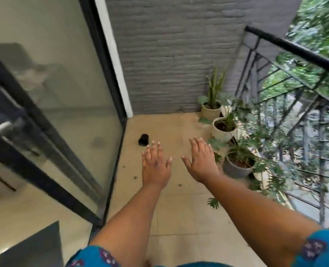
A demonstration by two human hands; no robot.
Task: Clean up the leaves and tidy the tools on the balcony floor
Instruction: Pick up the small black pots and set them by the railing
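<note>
Blue patterned sleeves (313,249) frame two bare forearms reaching out over the tiled balcony floor (179,218). The left hand (156,166) and right hand (201,160) hover palms down, fingers spread, gripping nothing. A small black object (143,139), too blurred to name, lies on the floor just beyond the left hand, which is nearer. A fallen green leaf (213,202) lies under the right forearm, beside the potted plants (236,160).

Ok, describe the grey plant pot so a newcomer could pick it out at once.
Along the black railing stands a row of potted plants. The grey pot is the nearest to the camera, beside the right hand. Its neighbours, farther back, are white and cream.
</note>
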